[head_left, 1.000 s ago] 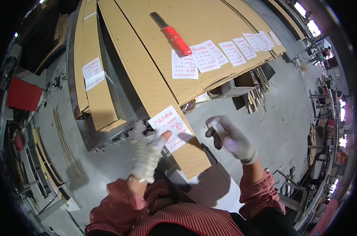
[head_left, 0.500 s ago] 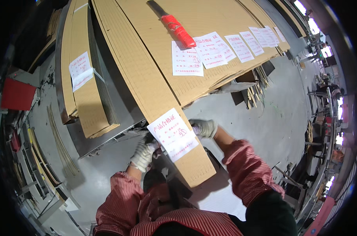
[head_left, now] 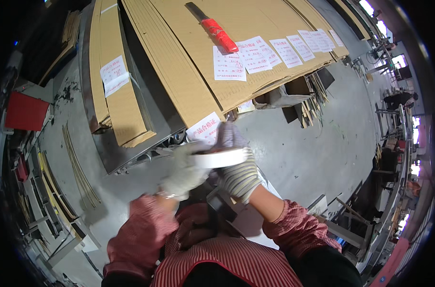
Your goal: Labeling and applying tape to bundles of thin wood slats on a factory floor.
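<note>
Both my hands wear pale knit gloves and meet in front of my chest around a white roll of tape (head_left: pixel 220 159). My right hand (head_left: pixel 239 167) grips it from the right, fingers wrapped round its far side. Motion blurs my left hand (head_left: pixel 183 170), whose fingers close at the roll's left end. Just beyond the hands lies a long narrow stack of cardboard strips (head_left: pixel 179 71). On its near end is a white paper label (head_left: pixel 203 128) with red print, partly covered by my hands.
A knife with a red-wrapped handle (head_left: pixel 220 36) rests on wide cardboard sheets (head_left: pixel 255 24), near several printed paper labels (head_left: pixel 231 64). To the left, a tied cardboard bundle (head_left: pixel 124 107) lies on a dark metal table (head_left: pixel 109 160). Long thin strips (head_left: pixel 78 165) lean at far left.
My hands have left the two sides of the cardboard stack and come together, now with the tape roll. The stack's near end no longer shows reaching toward me. The view has shifted slightly.
</note>
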`<state>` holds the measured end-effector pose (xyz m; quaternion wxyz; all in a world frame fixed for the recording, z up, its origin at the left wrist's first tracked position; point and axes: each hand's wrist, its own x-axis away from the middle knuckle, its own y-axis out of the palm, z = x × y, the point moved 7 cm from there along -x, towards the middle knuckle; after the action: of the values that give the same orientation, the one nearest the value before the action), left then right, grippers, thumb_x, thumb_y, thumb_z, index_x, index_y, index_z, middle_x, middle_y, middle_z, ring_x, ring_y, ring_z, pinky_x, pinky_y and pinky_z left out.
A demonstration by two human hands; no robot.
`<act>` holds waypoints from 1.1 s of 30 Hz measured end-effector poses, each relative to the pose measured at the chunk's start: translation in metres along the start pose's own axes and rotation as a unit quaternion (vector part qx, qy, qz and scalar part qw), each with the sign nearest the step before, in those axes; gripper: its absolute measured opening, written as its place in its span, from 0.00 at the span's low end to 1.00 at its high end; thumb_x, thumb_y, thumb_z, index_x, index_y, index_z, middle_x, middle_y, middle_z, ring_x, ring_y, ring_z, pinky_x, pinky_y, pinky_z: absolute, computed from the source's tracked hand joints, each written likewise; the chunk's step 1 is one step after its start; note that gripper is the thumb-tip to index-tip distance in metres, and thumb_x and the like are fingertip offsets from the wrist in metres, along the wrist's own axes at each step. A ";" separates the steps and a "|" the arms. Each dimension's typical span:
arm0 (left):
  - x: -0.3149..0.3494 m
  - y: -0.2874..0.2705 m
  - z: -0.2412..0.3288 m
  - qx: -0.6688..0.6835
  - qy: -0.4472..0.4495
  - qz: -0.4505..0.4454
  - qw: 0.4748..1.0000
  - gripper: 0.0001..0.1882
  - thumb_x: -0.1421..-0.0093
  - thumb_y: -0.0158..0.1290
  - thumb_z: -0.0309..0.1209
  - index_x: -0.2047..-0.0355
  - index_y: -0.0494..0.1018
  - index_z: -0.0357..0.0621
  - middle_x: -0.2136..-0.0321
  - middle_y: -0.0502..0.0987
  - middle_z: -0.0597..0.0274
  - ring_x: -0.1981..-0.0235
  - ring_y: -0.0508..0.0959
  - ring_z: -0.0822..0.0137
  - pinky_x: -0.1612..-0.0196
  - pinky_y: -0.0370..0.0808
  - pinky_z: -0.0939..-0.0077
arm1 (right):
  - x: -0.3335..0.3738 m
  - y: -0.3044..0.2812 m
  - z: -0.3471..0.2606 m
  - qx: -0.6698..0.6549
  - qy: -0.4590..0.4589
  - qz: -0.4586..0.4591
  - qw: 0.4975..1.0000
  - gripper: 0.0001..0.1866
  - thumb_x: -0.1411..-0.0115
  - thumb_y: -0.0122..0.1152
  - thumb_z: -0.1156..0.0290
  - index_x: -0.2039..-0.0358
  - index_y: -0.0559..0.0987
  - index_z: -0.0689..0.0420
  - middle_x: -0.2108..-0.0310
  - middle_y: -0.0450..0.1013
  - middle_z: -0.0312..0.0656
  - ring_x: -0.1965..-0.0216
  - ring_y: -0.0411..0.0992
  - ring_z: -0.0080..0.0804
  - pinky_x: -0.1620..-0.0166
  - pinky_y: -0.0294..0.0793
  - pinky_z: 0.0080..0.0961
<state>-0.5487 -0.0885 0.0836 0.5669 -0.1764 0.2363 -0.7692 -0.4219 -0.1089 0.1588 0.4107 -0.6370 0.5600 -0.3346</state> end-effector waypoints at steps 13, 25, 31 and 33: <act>-0.026 -0.004 0.076 -0.034 0.113 0.033 0.993 0.40 0.54 0.64 0.44 0.45 0.60 0.40 0.49 0.66 0.41 0.54 0.73 0.47 0.58 0.76 0.62 | -0.032 0.045 0.107 0.093 0.016 -0.329 0.940 0.16 0.43 0.54 0.60 0.63 0.76 0.60 0.74 0.74 0.51 0.71 0.73 0.51 0.67 0.71 0.43; 0.067 0.011 0.107 0.189 -0.064 -0.122 0.972 0.37 0.46 0.53 0.33 0.40 0.50 0.31 0.50 0.68 0.43 0.45 0.66 0.52 0.40 0.58 0.59 | 0.061 -0.003 0.094 -0.133 0.048 -0.426 0.894 0.38 0.47 0.58 0.42 0.46 0.68 0.60 0.58 0.74 0.54 0.58 0.74 0.46 0.55 0.72 0.32; 0.018 0.043 0.015 -0.228 0.068 -0.087 0.967 0.30 0.45 0.56 0.36 0.44 0.62 0.41 0.52 0.69 0.54 0.49 0.68 0.60 0.48 0.66 0.72 | -0.002 -0.012 0.062 -0.135 0.061 -0.258 0.955 0.45 0.52 0.66 0.45 0.49 0.64 0.73 0.63 0.73 0.61 0.55 0.73 0.47 0.53 0.71 0.35; 0.010 -0.031 0.036 0.299 -0.183 0.157 0.923 0.22 0.52 0.62 0.26 0.57 0.67 0.40 0.68 0.73 0.64 0.71 0.72 0.73 0.69 0.68 0.79 | -0.002 -0.050 0.061 -0.531 0.150 -0.164 0.818 0.38 0.53 0.70 0.51 0.50 0.65 0.62 0.61 0.70 0.45 0.59 0.68 0.34 0.55 0.69 0.30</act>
<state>-0.5565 -0.0966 0.1312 0.7404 -0.0973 -0.0877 -0.6593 -0.3467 -0.0958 0.1772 -0.1411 -0.7808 0.5926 -0.1389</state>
